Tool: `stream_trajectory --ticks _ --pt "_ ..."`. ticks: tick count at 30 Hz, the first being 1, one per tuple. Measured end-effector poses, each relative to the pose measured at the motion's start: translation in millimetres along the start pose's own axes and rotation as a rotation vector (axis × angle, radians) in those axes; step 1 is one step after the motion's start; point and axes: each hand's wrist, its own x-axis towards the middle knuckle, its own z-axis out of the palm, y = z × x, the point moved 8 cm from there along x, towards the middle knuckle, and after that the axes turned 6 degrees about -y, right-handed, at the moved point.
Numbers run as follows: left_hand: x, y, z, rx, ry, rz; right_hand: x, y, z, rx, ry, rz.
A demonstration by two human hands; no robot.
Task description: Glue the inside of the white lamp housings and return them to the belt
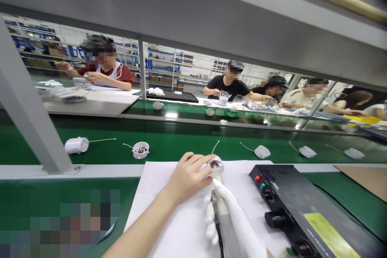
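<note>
Green belt (172,134): stretching across beyond my hands, with more pale round parts spaced along it.
White sheet (179,236): right here under both hands.
Black control box (298,191): over on my right, red light glowing.
Right hand (237,217): white-gloved, and I've got it wrapped round the handheld tool.
Left hand (188,175): bare, gripping the white cup by its left side, fingertips and thumb.
Handheld tool (223,209): nose right up at the cup's mouth; contact, I can't tell.
White cup (215,164): between left fingertips, just beyond the glove.
</note>
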Motion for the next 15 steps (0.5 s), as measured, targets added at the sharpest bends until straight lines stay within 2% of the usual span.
stream_trajectory --ticks 11,15 --pt "0.9 4.2 -10.4 0.050 0.136 0.023 2.5 2.4 -2.3 0.017 -0.006 0.012" --pt "1.0 5.3 -10.7 0.050 0.141 0.032 2.6 2.1 -2.2 0.019 -0.007 0.006"
